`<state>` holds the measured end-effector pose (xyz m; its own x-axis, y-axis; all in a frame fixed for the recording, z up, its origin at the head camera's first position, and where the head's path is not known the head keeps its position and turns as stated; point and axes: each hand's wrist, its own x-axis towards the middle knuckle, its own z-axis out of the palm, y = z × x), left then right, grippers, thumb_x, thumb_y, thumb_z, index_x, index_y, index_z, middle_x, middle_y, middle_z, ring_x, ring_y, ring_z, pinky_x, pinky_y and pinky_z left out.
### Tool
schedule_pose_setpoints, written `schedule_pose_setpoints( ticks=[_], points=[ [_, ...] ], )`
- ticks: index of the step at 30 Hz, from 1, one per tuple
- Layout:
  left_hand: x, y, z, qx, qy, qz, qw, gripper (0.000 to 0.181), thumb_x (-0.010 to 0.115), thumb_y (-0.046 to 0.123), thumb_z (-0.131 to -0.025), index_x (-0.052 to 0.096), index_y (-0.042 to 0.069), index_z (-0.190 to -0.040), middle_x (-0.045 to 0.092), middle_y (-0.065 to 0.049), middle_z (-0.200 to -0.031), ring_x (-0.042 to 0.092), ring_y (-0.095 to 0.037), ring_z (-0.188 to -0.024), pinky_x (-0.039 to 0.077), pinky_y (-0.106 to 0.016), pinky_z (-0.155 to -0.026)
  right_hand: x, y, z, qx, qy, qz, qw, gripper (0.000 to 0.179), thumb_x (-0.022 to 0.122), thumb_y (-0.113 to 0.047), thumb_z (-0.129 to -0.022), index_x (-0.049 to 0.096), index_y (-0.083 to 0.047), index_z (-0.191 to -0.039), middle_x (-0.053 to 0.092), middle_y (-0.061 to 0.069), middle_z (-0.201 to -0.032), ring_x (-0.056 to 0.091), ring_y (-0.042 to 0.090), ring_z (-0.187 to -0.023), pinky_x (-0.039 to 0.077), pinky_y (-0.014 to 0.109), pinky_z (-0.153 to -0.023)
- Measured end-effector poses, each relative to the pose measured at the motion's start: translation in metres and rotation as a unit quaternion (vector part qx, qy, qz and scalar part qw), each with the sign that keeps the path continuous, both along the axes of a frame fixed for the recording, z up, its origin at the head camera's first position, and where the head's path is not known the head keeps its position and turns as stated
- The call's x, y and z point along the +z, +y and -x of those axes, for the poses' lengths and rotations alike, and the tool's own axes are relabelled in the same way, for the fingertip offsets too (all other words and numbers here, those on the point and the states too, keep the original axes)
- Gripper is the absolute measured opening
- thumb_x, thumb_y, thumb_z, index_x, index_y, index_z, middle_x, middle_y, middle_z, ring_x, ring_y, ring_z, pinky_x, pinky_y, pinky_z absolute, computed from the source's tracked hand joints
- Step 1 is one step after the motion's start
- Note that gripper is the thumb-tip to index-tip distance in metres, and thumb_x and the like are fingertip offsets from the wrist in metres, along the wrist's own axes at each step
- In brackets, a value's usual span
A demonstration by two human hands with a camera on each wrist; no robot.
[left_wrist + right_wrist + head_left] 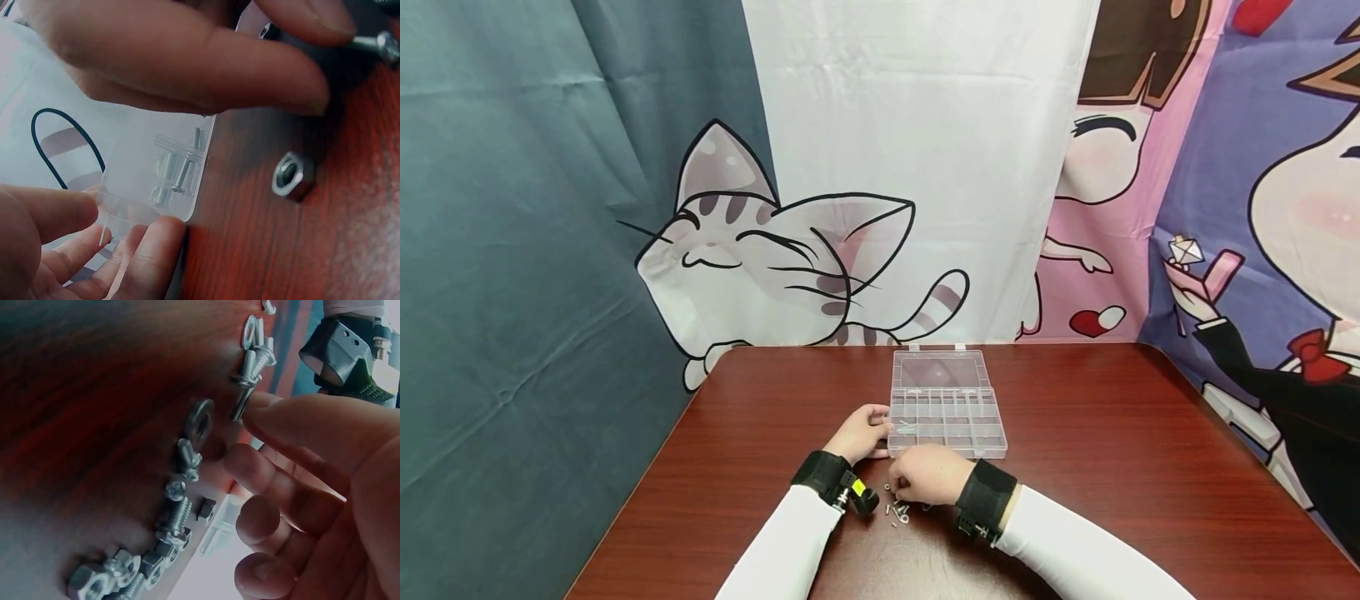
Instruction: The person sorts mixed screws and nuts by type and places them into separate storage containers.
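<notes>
My left hand [859,433] grips the left side of a clear plastic compartment box [947,421], thumb and fingers on either side of its corner in the left wrist view. Several screws [186,165] lie in a compartment at that corner. Over the table just in front of the box, my right hand [934,473] has its fingers loosely bent, with a gap between thumb and index finger. Its thumb is at a thin screw [240,406] among the loose hardware; whether they touch is unclear. A hex nut [292,176] lies close by on the wood.
The box's lid [942,369] lies folded back toward the curtain. Loose hardware is strewn on the brown table [760,533]: a washer [200,424], short bolts [175,520] and another nut [89,582]. A printed curtain [865,167] hangs behind the table.
</notes>
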<state>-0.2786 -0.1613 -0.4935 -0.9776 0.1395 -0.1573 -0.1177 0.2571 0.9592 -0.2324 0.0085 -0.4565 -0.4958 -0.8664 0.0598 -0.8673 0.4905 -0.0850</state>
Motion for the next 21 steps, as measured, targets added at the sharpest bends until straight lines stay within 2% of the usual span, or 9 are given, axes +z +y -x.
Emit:
schedule_pose_setpoints(
  ticks=[7, 16, 21],
  points=[
    [0.007, 0.001, -0.004, -0.001, 0.002, -0.003, 1.0000, 0.043, 0.056, 0.010, -0.091, 0.042, -0.001, -0.130, 0.051, -0.020, -0.120, 0.060, -0.026, -0.096, 0.057, -0.032, -0.062, -0.001, 0.000, 0.000, 0.013, 0.012, -0.003, 0.9998, 0.007, 0.070, -0.024, -0.077, 0.067, -0.029, -0.072, 0.055, -0.021, -0.068, 0.047, -0.005, -0.062, 0.039, 0.012, -0.056],
    [0.034, 0.005, -0.022, -0.008, 0.001, -0.005, 1.0000, 0.043, 0.053, 0.006, -0.092, 0.040, -0.005, -0.131, 0.049, -0.024, -0.122, 0.057, -0.034, -0.102, 0.057, -0.035, -0.067, -0.002, 0.001, 0.000, 0.014, 0.030, -0.005, 0.9995, 0.009, 0.070, -0.023, -0.075, 0.066, -0.029, -0.069, 0.054, -0.018, -0.069, 0.048, -0.003, -0.062, 0.039, 0.013, -0.055],
    [0.036, 0.005, -0.023, -0.010, 0.001, -0.006, 0.9999, 0.043, 0.052, 0.006, -0.092, 0.039, -0.006, -0.132, 0.049, -0.024, -0.122, 0.056, -0.034, -0.104, 0.057, -0.035, -0.067, -0.003, 0.001, -0.001, 0.010, 0.045, -0.004, 0.9989, 0.010, 0.071, -0.023, -0.074, 0.065, -0.028, -0.068, 0.054, -0.017, -0.067, 0.048, -0.002, -0.061, 0.040, 0.014, -0.054]
  ],
)
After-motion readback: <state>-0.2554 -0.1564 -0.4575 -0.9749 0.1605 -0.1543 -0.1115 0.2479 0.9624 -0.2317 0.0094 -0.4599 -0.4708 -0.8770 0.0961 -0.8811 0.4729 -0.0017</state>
